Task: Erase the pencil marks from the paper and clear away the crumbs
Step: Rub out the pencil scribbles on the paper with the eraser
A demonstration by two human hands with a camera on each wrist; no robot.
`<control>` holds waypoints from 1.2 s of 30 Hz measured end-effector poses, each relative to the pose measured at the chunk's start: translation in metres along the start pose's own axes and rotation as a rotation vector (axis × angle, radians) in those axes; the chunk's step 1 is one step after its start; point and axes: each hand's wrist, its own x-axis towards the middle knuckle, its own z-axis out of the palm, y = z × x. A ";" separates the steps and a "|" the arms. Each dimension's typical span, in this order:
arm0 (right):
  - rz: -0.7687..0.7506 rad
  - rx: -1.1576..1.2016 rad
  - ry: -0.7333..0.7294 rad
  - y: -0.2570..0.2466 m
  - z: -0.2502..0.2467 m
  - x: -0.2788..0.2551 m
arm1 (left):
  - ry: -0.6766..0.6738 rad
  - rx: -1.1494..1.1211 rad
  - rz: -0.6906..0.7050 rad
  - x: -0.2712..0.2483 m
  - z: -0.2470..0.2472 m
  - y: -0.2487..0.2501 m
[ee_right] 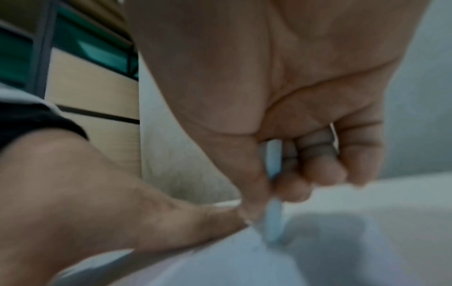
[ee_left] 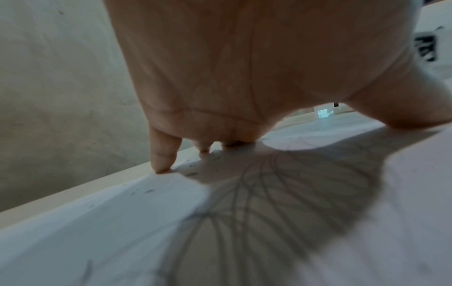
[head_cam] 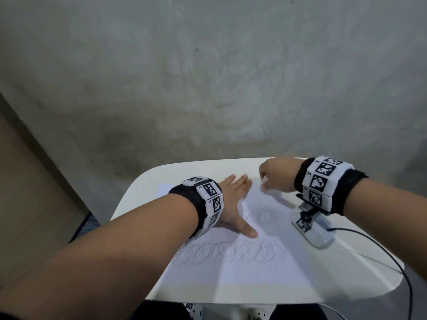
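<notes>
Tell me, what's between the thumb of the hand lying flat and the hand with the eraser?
Paper with a small patch of pencil loops, between the left hand and right hand holding the eraser, in the head view.

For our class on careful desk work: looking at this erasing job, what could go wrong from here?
The paper may crease if the left hand, pressed flat on it, slips while the right hand rubs with the eraser. Crumbs beside the left fingers could smear. Two scribbles remain.

White rounded table (head_cam: 138,192) before a grey wall (head_cam: 208,77); black cable (head_cam: 369,248).
</notes>
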 end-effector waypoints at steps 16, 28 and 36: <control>-0.036 -0.185 -0.038 -0.017 0.016 0.021 | 0.010 -0.014 0.027 0.000 0.001 -0.001; 0.004 -0.102 0.000 -0.024 -0.004 0.005 | -0.056 -0.037 -0.026 -0.009 0.005 -0.030; -0.047 -0.140 -0.014 -0.041 -0.014 0.003 | -0.044 -0.022 -0.029 -0.010 0.005 -0.028</control>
